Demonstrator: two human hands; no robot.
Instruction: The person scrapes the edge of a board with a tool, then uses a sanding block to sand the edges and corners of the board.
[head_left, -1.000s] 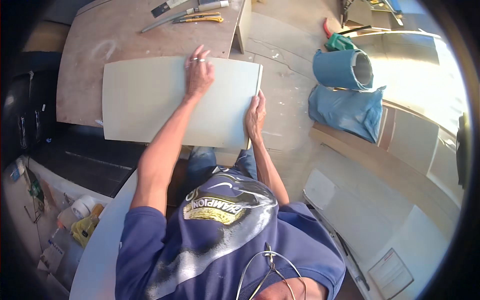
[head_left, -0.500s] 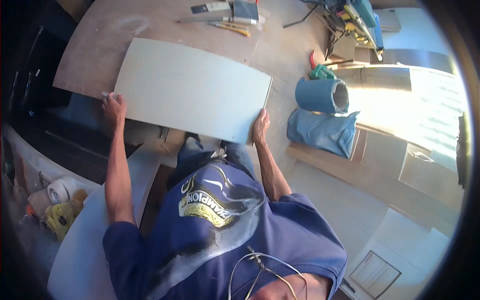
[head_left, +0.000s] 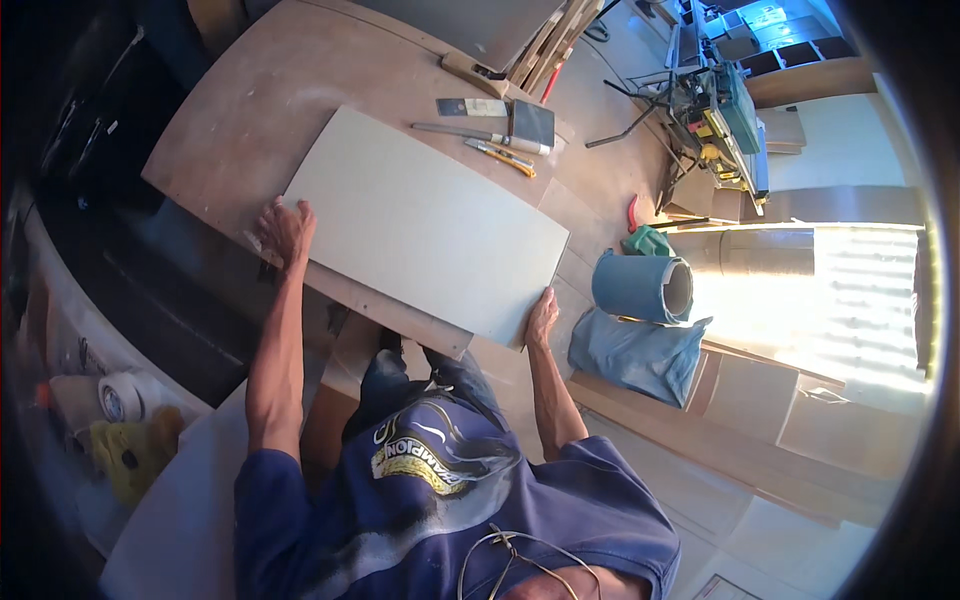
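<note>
A flat pale grey-white rectangular panel lies slantwise on the brown worktable, its right end jutting past the table's side. My right hand is closed round the panel's near right corner, thumb on top. At the near left corner is my left hand, fingers bent over the table's front edge and thumb against the panel. A small pale thing shows by those fingers, too unclear to name. Beyond the panel lie a yellow utility knife, a broad scraper blade and a long tool with a dark square head.
A wooden hand plane sits farther back on the table. To the right are a blue roll, a blue bag and a table saw on legs. Boards line the right wall. A tape roll stands at lower left.
The panel has swung, its right end coming nearer to me, and a strip of table now shows along its near edge. Both hands moved with it, and the view tilted up.
</note>
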